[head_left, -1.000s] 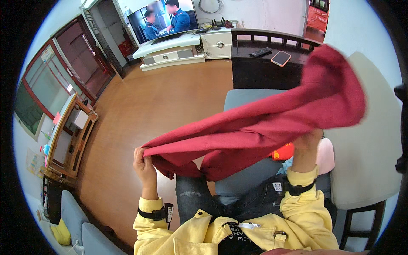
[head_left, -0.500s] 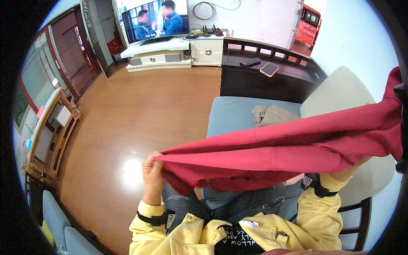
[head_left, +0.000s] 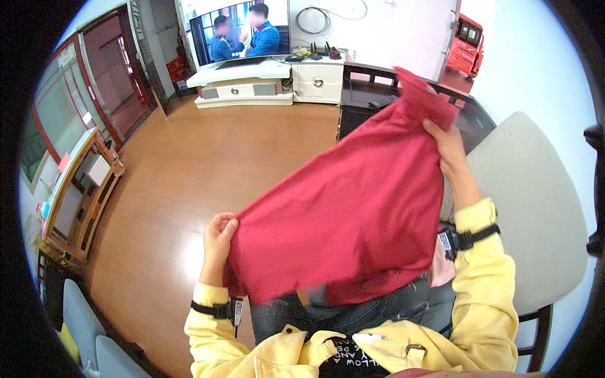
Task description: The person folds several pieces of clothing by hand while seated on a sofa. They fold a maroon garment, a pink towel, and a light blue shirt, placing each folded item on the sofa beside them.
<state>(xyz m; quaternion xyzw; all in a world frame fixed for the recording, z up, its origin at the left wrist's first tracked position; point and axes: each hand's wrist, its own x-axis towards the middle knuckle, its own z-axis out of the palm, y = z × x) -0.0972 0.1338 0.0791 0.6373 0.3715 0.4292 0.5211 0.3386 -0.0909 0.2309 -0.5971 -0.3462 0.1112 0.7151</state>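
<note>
A dark red garment (head_left: 340, 208) hangs stretched between my two hands above my lap; its exact kind is hard to tell. My left hand (head_left: 218, 239) pinches its left edge, thumb on top. My right hand (head_left: 449, 148) grips it higher up and farther away, just below a bunched, collar-like end. The lower edge droops over my jeans (head_left: 372, 318). Beside my right wrist, a bit of pink cloth (head_left: 442, 268) shows near my thigh. Most of the blue seat is hidden behind the garment.
A pale cushion (head_left: 523, 208) leans at the right. Beyond the garment stands a dark wooden side piece with a remote control (head_left: 382, 101) on it. A television (head_left: 239, 34) sits on a white cabinet (head_left: 318, 82) at the back. A wooden shelf unit (head_left: 82, 195) lines the left wall.
My right hand has come in from the far right, and the garment has swung from a long stretched strip to a broad, spread sheet. It now covers the seat and the phone.
</note>
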